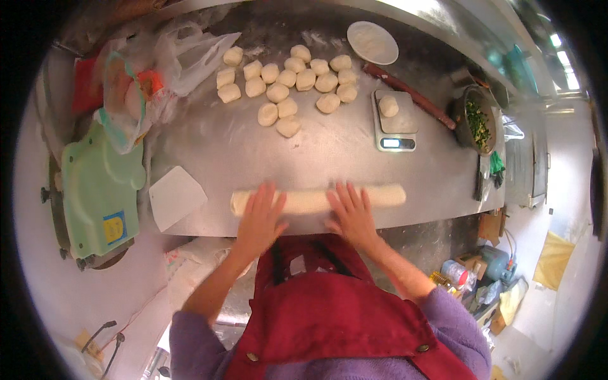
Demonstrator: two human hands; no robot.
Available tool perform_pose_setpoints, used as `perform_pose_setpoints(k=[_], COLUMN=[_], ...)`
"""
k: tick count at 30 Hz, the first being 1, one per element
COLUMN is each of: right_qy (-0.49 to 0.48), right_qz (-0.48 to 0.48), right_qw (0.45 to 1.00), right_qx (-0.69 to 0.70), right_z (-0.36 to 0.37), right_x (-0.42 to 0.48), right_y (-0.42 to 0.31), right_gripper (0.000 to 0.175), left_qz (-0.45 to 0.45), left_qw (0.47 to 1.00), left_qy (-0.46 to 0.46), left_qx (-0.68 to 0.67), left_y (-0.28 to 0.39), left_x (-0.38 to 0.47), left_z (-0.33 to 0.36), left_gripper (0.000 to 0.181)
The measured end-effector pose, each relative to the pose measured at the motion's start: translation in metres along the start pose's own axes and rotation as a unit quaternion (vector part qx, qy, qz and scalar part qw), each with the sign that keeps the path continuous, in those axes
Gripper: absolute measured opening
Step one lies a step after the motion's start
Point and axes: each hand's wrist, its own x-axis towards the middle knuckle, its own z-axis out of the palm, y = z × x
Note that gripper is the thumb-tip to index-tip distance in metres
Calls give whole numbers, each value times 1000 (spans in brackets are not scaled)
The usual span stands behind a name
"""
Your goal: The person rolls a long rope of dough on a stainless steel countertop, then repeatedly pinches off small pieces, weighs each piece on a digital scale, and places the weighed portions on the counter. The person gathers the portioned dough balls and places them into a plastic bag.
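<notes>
A long log of pale dough (pixel 306 201) lies crosswise near the front edge of the steel worktop (pixel 228 147). My left hand (pixel 259 221) rests flat over its left part with the fingers stretched forward. Right of the log's middle, my right hand (pixel 352 216) presses on it, fingers spread. Both hands are slightly blurred, and neither grips anything. Several cut dough pieces (pixel 305 80) sit in a loose group farther back. One more dough piece (pixel 388 106) is on a digital kitchen scale (pixel 407 118). A white dough scraper (pixel 178 198) lies left of my left hand.
A reddish rolling pin (pixel 422 101) lies behind the scale, near a white bowl (pixel 396 54). At right stands a metal bowl (pixel 461 126) of chopped greens. Plastic bags (pixel 190 61) occupy the back left. A green-cased machine (pixel 102 190) stands beyond the worktop's left edge.
</notes>
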Motion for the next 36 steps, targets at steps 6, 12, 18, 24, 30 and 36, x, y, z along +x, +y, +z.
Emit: perform_pose_setpoints(k=[6, 12, 18, 24, 30, 36], right_qy=[-49, 112, 81, 14, 153, 291], right_qz=[-7, 147, 79, 179, 204, 183], right_qw=[999, 980, 992, 937, 847, 878], right_qx=[-17, -75, 50, 300, 467, 332], right_z=[-26, -46, -32, -49, -85, -83], right_x=[3, 41, -81, -52, -14, 133], right_y=[51, 107, 84, 149, 177, 227], right_gripper=[76, 70, 78, 72, 42, 36], left_qz=[-81, 49, 79, 134, -11, -224], left_qw=[996, 994, 994, 976, 964, 843], left_qy=[24, 96, -51, -153, -139, 200], left_qx=[9, 14, -53, -80, -228, -446], left_y=[62, 78, 104, 181, 196, 158], left_x=[61, 177, 97, 204, 234, 316], left_z=[-6, 1, 26, 62, 66, 52], left_gripper=[81, 77, 91, 81, 59, 34])
